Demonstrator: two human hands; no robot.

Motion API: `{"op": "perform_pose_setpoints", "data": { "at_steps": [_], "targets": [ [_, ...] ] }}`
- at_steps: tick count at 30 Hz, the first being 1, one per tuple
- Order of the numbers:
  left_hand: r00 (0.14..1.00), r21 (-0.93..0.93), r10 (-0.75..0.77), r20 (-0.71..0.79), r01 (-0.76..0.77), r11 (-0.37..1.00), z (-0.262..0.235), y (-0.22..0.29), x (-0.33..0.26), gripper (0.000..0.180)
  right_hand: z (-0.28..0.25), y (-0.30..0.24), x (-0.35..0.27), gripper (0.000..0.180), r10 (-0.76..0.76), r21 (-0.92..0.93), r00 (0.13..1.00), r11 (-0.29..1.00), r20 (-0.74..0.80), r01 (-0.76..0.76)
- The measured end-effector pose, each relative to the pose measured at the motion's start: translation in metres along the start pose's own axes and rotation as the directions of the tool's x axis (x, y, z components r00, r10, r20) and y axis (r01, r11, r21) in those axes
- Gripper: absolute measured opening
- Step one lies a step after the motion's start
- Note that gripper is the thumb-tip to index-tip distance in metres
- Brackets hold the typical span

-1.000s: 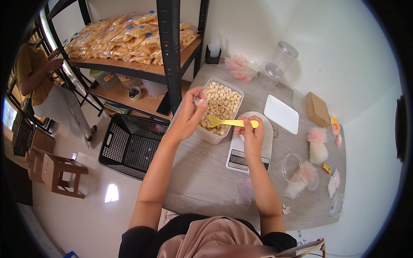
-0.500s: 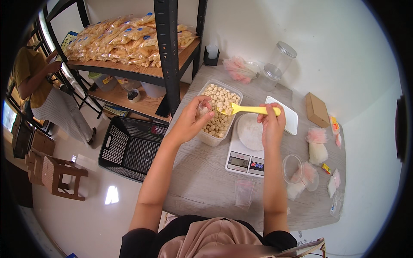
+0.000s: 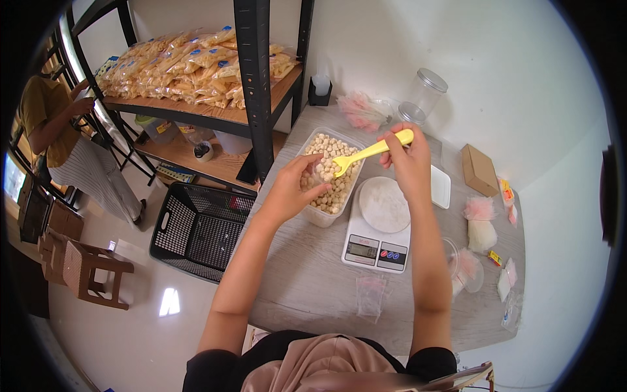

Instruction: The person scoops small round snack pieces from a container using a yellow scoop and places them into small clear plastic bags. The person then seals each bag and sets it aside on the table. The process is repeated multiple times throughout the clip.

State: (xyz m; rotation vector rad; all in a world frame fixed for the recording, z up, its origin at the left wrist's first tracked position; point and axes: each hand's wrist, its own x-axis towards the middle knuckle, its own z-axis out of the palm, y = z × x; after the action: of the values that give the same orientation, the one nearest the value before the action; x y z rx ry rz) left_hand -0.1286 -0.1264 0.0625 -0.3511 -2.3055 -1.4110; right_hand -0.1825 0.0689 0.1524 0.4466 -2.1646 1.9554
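A clear plastic tub (image 3: 321, 220) full of small beige, cube-like snack pieces (image 3: 332, 199) stands in front of me. Above it, my left hand (image 3: 287, 191) pinches a small clear plastic bag (image 3: 319, 172) with fingers and thumb curled round its mouth. My right hand (image 3: 409, 161) grips the handle of a yellow plastic spoon (image 3: 373, 149). The spoon slopes down to the left, its bowl at the bag's opening beside some pieces. Just right of the tub sits a white digital kitchen scale (image 3: 356, 230) with a round pan (image 3: 385, 204). Several flat clear bags (image 3: 371, 297) lie near me.
On the right are a white lid (image 3: 441, 187), a brown box (image 3: 480, 170), bundled bags (image 3: 482, 232) and a clear jar (image 3: 423, 98) further back. A shelf (image 3: 255, 85) holding bagged snacks rises at the left. Below are a black crate (image 3: 202, 225) and, beyond, another person (image 3: 59, 130).
My right hand has risen, tipping the spoon steeply down toward the bag. Pieces seen on its bowl earlier now appear at the bag's mouth. My left hand has shifted slightly.
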Motion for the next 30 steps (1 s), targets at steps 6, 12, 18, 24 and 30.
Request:
{"op": "perform_pose_setpoints", "data": {
  "at_steps": [6,12,18,24,30],
  "targets": [
    [0.999,-0.002,-0.050,0.022,0.050,0.999,-0.001,0.005,0.000,0.057,0.017,-0.017,0.000,0.015,-0.116,-0.219,0.990,0.967,0.084,0.132],
    [0.996,-0.007,-0.091,0.023,0.091,0.996,-0.003,0.010,0.000,0.057,0.010,-0.006,-0.003,0.014,-0.074,-0.062,0.997,0.995,-0.017,0.072],
    [0.999,0.013,-0.037,0.020,0.037,0.999,-0.002,0.009,0.000,0.057,0.004,0.025,-0.012,0.015,0.014,0.152,0.995,0.988,-0.102,0.001],
    [1.000,-0.015,-0.023,0.011,0.023,1.000,0.000,0.006,0.000,0.058,-0.002,0.044,-0.021,0.015,0.072,0.347,0.970,0.938,-0.230,0.013],
    [0.989,-0.649,-0.141,-0.053,0.073,0.757,-0.003,0.000,0.004,0.054,-0.001,0.065,-0.040,0.013,0.130,0.263,0.968,0.962,-0.214,-0.071]
  ]
}}
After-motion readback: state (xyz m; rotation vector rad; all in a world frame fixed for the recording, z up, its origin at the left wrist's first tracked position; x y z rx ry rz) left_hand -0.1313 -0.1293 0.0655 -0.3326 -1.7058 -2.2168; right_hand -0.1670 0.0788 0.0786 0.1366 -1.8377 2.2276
